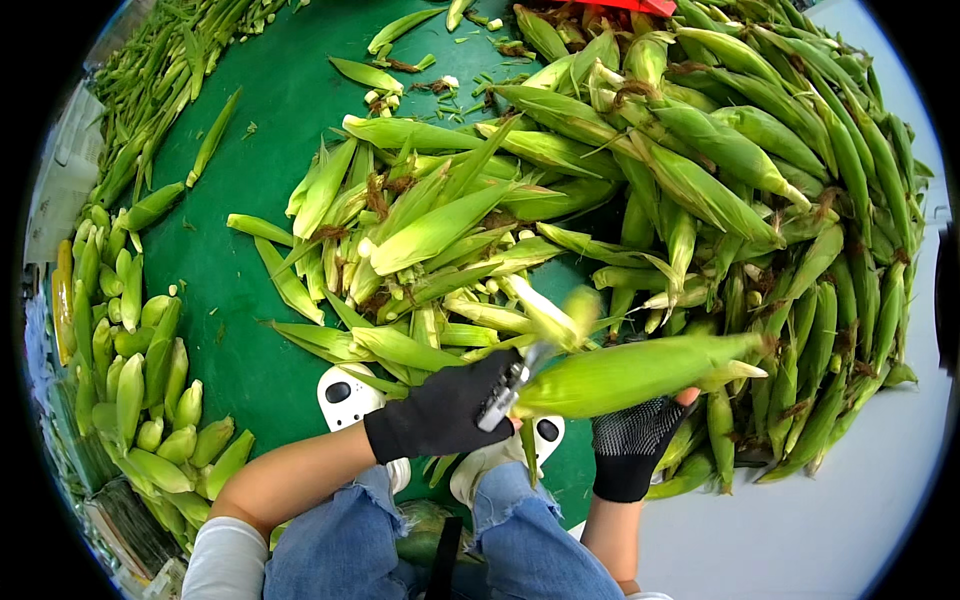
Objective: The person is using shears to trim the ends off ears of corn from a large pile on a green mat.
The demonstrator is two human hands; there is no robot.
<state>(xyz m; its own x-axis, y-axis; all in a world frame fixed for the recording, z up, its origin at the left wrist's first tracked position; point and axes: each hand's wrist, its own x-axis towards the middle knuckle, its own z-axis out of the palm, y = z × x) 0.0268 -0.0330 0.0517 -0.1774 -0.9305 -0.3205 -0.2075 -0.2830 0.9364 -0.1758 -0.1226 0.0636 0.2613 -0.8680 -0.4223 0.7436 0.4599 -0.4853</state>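
Note:
A black fingerless glove covers my left hand (457, 405), which grips a metal hand tool (504, 396), probably pruning shears, at the stalk end of a green ear of corn in its husk (637, 375). My right hand (641, 435), in a black glove with a pale dotted pattern, holds that ear from below, its husk tip pointing right. The tool's blades are blurred, and a blurred piece of green husk or stalk lies just above them. Below and behind both hands are white clogs (349, 397) and cut husk leaves.
Unhusked corn ears (750, 150) are heaped high along the right. Loose husks and stalk ends (420, 247) form a pile ahead on the green floor (247, 157). Trimmed ears (157, 390) lie at the left, below long green leaves (165, 82). Something red (637, 6) shows at the top edge.

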